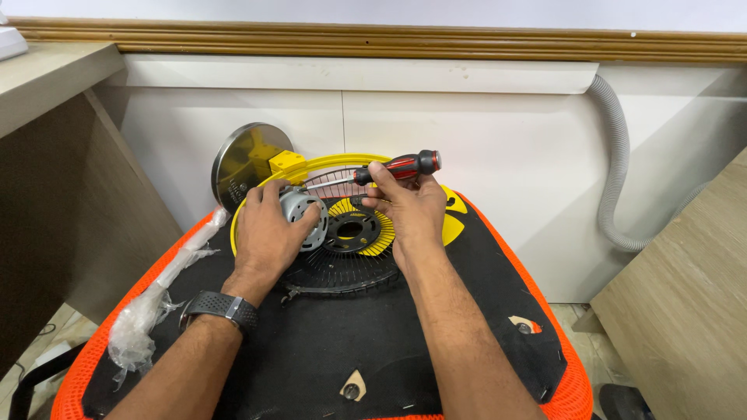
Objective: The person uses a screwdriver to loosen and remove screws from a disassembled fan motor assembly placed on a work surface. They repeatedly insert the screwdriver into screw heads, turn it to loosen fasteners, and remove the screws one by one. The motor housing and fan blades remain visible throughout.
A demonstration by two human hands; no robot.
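Fingers of left hand [268, 229] clamped the grey motor [302, 218] at frame centre, steadying it over the black fan guard [342, 268]. Right hand [412, 206] gripped the red-black screwdriver [389, 169], tip on motor. Orange-rimmed seat [498, 311] carried everything.

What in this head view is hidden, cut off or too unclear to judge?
- Screwdriver tip: hidden behind the motor in the left hand.
- Fan grille centre: partly covered by the right hand.
- Metal disc markings: too small.
- Plastic wrap: its contents unclear.
- Black-and-orange surface: cut by the bottom edge.
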